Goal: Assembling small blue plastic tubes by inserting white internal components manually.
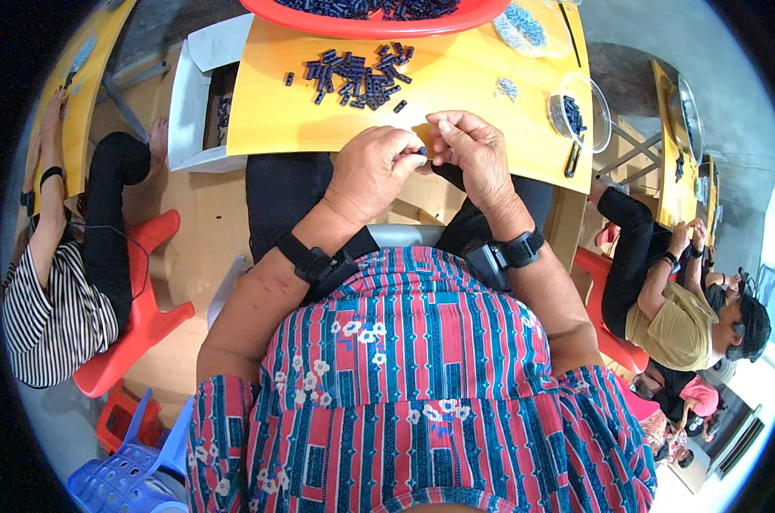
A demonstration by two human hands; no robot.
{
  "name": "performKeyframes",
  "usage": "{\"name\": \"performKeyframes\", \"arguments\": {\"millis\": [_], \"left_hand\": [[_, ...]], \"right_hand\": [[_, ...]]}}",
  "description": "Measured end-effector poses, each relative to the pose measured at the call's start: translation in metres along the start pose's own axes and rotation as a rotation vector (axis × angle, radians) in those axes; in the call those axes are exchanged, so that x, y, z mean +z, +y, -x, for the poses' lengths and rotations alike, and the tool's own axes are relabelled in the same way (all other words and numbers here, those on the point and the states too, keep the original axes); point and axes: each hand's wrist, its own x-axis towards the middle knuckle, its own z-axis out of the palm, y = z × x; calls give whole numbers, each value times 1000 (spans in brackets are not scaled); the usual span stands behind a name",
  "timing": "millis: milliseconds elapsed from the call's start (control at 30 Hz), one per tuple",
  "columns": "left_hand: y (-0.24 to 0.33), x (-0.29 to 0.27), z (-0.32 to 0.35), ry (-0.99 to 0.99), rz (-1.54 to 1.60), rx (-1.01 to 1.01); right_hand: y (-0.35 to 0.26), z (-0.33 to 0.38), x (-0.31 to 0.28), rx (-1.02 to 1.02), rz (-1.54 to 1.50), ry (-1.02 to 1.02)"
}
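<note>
At the table's near edge my left hand (369,173) is closed, with a small dark blue plastic piece (422,151) showing at its fingertips. Close beside it my right hand (477,160) has its thumb and fingers pinched together; whatever they hold, if anything, is too small to make out. Beyond my hands a loose pile of small dark blue plastic pieces (353,79) lies on the yellow table (272,120). To the right of that pile sits a little heap of tiny pale, shiny parts (506,88).
A red basin (387,29) of dark pieces stands at the far edge. On the right are a clear tub (551,43) of pale parts, a clear container (605,120) with dark pieces and a black tool (572,160). An open white box (182,107) is left. Co-workers sit both sides.
</note>
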Motion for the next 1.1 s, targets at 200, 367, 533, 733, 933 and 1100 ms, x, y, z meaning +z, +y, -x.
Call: {"name": "performKeyframes", "arguments": {"millis": [200, 367, 533, 733, 933, 1100], "left_hand": [[-5, -2, -15, 82, -166, 106], [-10, 2, -15, 123, -235, 117], [-12, 3, -14, 135, -282, 137], [-12, 2, -14, 108, -319, 120], [-12, 5, -12, 122, -298, 129], [-7, 0, -10, 121, -257, 129]], "right_hand": [[-5, -4, 3, 13, -3, -17], [-1, -8, 1, 31, 28, -26], [-4, -10, 0, 52, 31, -40], [-4, -13, 4, 56, 128, -74], [-4, -16, 1, 72, 137, -92], [-13, -14, 0, 96, 156, -163]]}}
